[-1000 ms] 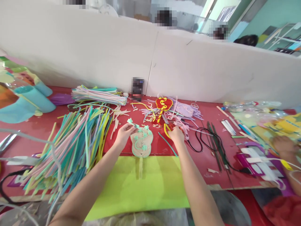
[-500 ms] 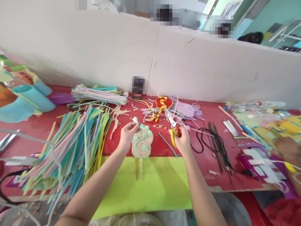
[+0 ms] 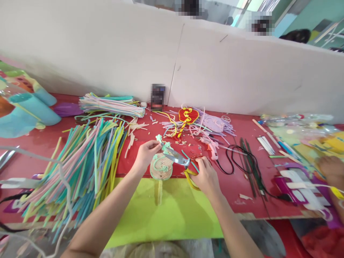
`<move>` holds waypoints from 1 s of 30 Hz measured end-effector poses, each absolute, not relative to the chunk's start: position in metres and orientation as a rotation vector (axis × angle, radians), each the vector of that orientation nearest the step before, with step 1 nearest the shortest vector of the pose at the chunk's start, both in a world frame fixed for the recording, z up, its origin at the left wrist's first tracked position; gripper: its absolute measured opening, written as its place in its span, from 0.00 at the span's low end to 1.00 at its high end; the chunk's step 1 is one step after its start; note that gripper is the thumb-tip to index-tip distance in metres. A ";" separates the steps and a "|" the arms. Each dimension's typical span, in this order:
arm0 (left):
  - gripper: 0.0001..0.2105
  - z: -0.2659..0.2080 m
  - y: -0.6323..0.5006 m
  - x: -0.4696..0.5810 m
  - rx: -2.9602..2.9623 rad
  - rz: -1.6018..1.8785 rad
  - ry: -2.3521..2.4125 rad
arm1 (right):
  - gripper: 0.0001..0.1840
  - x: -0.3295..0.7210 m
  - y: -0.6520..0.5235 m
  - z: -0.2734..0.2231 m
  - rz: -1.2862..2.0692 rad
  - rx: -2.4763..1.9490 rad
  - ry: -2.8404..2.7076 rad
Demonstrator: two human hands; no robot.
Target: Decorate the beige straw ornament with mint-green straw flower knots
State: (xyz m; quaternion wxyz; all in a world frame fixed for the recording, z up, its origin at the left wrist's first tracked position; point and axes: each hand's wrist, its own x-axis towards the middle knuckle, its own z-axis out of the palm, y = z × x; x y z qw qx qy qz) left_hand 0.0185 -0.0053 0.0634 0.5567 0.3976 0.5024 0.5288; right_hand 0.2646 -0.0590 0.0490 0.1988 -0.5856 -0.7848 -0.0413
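My left hand [image 3: 147, 154] pinches a mint-green flower [image 3: 158, 138] that looks made of fuzzy pipe cleaner. In my right hand [image 3: 208, 176] are scissors [image 3: 177, 158] with yellow and red handles. Their blades point left, just below the flower and close to my left fingertips; whether they touch it I cannot tell. Under the blades lies a beige fan-shaped piece [image 3: 161, 171], edged and decorated in mint green, with a pale stick handle [image 3: 160, 191] over a lime-green sheet [image 3: 166, 222]. The blades hide part of its upper half.
Loose pipe cleaners [image 3: 77, 175] spread at left, with a tied-looking bundle [image 3: 110, 104] behind. A red and yellow piece [image 3: 188, 116] lies at the back. A pink glue gun [image 3: 212, 147] with black cord rests at right. Another person's hand [image 3: 329, 168] is at far right.
The scissors have swung down and left, from pointing away to pointing across at the left hand and fan-shaped piece. The left hand and its flower have shifted slightly right.
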 end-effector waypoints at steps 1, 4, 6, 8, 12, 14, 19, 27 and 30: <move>0.13 0.064 -0.005 0.018 0.941 1.239 1.194 | 0.23 0.266 -0.058 0.048 -0.131 -1.639 -2.196; 0.13 0.064 -0.006 0.018 0.960 1.205 1.204 | 0.24 0.268 -0.057 0.046 -0.158 -1.651 -2.191; 0.12 0.060 -0.007 0.018 0.969 1.189 1.195 | 0.23 0.268 -0.058 0.045 -0.161 -1.653 -2.190; 0.11 0.056 -0.008 0.019 0.985 1.179 1.189 | 0.23 0.268 -0.058 0.045 -0.156 -1.652 -2.196; 0.10 0.049 -0.008 0.020 1.035 1.179 1.205 | 0.24 0.268 -0.059 0.047 -0.155 -1.656 -2.215; 0.10 0.049 -0.007 0.020 1.031 1.179 1.207 | 0.22 0.269 -0.059 0.047 -0.165 -1.656 -2.218; 0.10 0.048 -0.006 0.018 0.941 1.162 1.163 | 0.21 0.271 -0.057 0.047 -0.257 -1.613 -2.246; 0.11 0.041 -0.002 0.009 0.909 1.020 1.120 | 0.20 0.273 -0.057 0.045 -0.308 -1.526 -2.319; 0.12 0.041 -0.001 0.007 0.907 0.987 1.099 | 0.19 0.274 -0.057 0.044 -0.274 -1.524 -2.323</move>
